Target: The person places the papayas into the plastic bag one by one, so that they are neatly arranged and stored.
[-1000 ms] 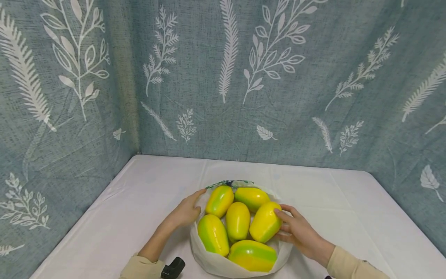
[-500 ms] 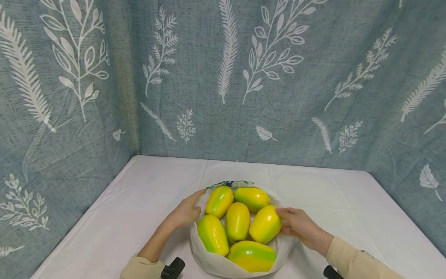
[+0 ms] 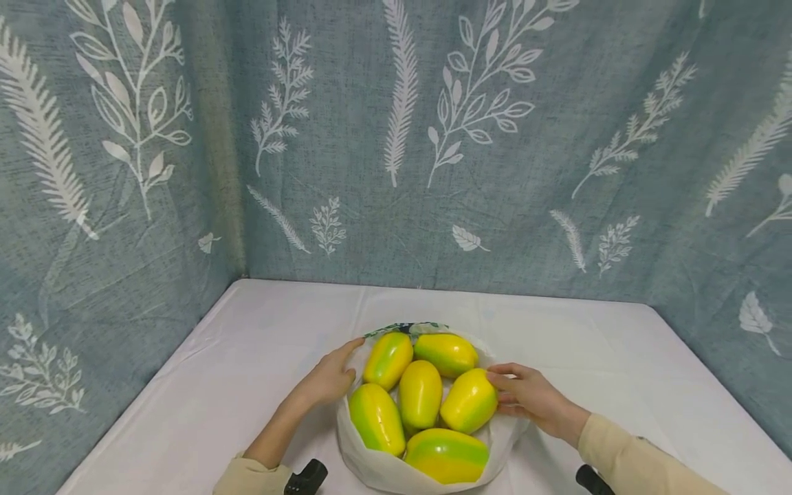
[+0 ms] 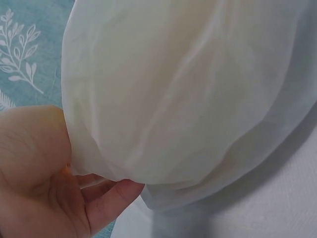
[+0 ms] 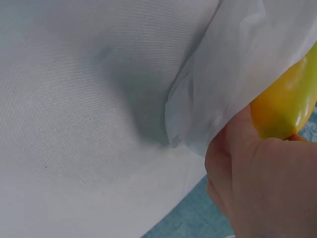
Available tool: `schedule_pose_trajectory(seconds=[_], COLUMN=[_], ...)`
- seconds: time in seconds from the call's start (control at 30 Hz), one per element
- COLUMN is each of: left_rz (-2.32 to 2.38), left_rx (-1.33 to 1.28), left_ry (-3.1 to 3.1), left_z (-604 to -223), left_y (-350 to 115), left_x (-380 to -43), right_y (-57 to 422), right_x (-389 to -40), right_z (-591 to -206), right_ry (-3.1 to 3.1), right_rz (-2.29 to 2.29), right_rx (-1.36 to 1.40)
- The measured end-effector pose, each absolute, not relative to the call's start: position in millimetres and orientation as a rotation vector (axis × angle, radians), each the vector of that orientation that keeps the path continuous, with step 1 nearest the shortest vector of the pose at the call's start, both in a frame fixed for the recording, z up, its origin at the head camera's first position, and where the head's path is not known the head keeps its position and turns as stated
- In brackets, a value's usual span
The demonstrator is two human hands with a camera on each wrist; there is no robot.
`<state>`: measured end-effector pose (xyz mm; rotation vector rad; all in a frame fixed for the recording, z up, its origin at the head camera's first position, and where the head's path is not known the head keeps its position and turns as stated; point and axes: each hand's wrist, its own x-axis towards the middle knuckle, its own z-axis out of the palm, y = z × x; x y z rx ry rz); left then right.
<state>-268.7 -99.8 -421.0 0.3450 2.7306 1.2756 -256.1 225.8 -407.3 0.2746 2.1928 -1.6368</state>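
Observation:
A white cloth bag (image 3: 360,459) stands on the table with its mouth spread and a patterned strip at its back rim. Several shiny yellow-green fruits, oblong like papayas, lie inside; the middle one (image 3: 420,394) is ringed by the others. On the left, my left hand (image 3: 328,377) holds the rim; the left wrist view has its fingers (image 4: 116,201) at the cloth's lower edge. At the right side, my right hand (image 3: 537,397) grips the rightmost fruit (image 3: 470,401). In the right wrist view, some fingers pass behind the bag wall (image 5: 213,84) beside that fruit.
The table (image 3: 272,323) wears a white cloth with faint creases. Blue-green curtains (image 3: 365,151) with white leaf prints stand at the back and along both sides. A black device (image 3: 306,477) shows at the left cuff, another (image 3: 592,479) at the right.
The rightmost fruit has sunk slightly lower in the bag, and the fingers of my right hand have shifted from its upper side to its right edge. My left hand stays at the rim.

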Motion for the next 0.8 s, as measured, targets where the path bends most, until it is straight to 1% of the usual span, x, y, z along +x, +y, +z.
schedule_pose_trajectory(seconds=[0.33,0.53,0.67,0.8], left_rz=[1.296,1.350,1.371,1.352], left_rx=[0.351,0.291,0.236,0.243], left_ry=[2.735,2.769,2.826,2.895], left_z=[-419.7,-424.7,-429.5,-431.2], left_y=[-96.3,-100.2,-108.0,-120.1], left_x=[-271.3,-267.9,-269.0,-284.4], right_y=[233.0,239.9,252.3,271.8], right_x=[-260.7,-259.5,-266.0,-283.2], right_z=[-410.1,-419.4,-427.0,-431.7], right_ry=[2.282,2.462,2.599,2.806], right_rz=[-1.493,-1.328,-1.171,-0.911], right_rx=[0.290,0.251,0.174,0.005])
